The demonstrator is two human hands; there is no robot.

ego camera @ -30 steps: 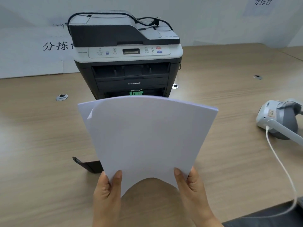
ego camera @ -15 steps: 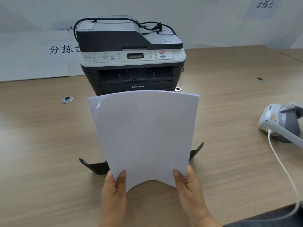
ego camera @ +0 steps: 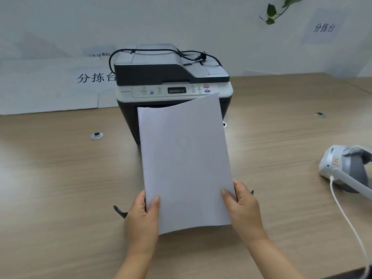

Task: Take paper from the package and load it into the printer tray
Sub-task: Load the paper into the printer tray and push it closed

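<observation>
While gripped at its lower corners, paper stack (ego camera: 185,158) held up in front of printer (ego camera: 173,85), hiding most of the dark front. Left hand (ego camera: 142,216) on the lower left edge, fingers (ego camera: 155,201) closed over the sheets. Right hand (ego camera: 242,206) on the lower right edge, closed on the sheets too. Black tray (ego camera: 120,212) corners peeking out beside both hands, low on the worktop (ego camera: 60,188). White headset (ego camera: 342,168) far off to the right.

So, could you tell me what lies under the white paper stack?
Only two black tray corners show beside the white paper stack; the tray's inside and the printer's lower front are covered.
</observation>
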